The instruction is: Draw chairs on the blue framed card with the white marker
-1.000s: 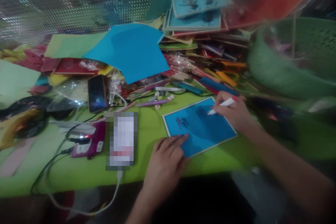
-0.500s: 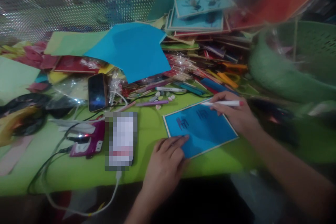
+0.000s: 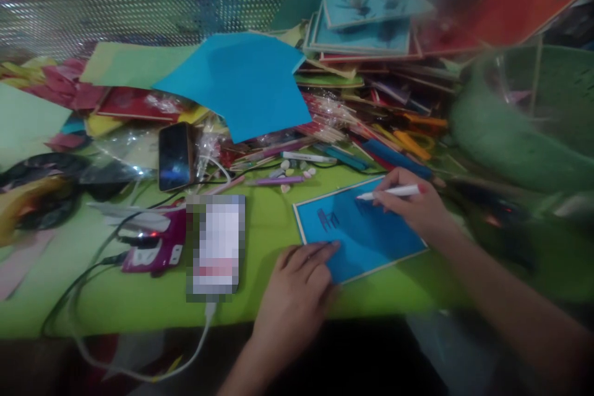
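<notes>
Blue card point(image 3: 366, 232) lies on the green table point(image 3: 264, 229); my left hand point(image 3: 297, 288) presses its corner flat, right hand point(image 3: 415, 204) grips a white pen point(image 3: 387, 193); lighter pressure could let the card slide, smearing ink

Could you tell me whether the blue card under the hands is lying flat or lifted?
Flat: the blue card lies on the green table, left hand pressing its corner.

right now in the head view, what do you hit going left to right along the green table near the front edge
magenta device → pixelated phone → left hand resting on the blue card's near corner → blue card → right hand with the white pen over the card
</notes>
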The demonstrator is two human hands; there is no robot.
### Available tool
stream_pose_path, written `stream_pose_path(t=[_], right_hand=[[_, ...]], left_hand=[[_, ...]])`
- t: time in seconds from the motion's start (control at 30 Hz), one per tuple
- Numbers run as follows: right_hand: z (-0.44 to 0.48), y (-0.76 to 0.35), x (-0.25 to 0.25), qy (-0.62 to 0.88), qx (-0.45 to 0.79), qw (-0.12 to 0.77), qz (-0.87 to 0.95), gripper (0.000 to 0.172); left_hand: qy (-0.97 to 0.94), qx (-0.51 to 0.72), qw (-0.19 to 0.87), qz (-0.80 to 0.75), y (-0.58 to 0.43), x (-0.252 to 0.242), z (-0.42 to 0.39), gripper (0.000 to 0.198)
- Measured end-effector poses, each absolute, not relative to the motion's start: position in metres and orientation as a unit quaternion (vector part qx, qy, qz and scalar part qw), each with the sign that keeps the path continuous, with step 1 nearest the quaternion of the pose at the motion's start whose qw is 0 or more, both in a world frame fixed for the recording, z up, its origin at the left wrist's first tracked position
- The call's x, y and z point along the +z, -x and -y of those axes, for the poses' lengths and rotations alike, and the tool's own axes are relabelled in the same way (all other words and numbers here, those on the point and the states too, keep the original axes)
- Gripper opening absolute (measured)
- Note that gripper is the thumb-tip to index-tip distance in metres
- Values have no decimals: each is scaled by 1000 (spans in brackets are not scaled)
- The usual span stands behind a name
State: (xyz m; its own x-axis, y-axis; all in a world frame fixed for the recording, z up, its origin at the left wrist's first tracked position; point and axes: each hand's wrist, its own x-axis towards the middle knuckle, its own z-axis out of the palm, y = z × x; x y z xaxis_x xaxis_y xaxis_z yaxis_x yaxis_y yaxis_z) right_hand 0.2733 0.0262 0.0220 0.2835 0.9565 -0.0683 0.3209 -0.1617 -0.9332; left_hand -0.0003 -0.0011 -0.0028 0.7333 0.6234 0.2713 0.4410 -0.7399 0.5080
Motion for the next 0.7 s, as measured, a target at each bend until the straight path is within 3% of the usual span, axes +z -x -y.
stream_pose_path(t=[0.7], right_hand=[[-26, -272, 24, 694, 330, 417, 486, 14]], left_hand=[[-906, 224, 208, -293, 1, -3, 1, 14]])
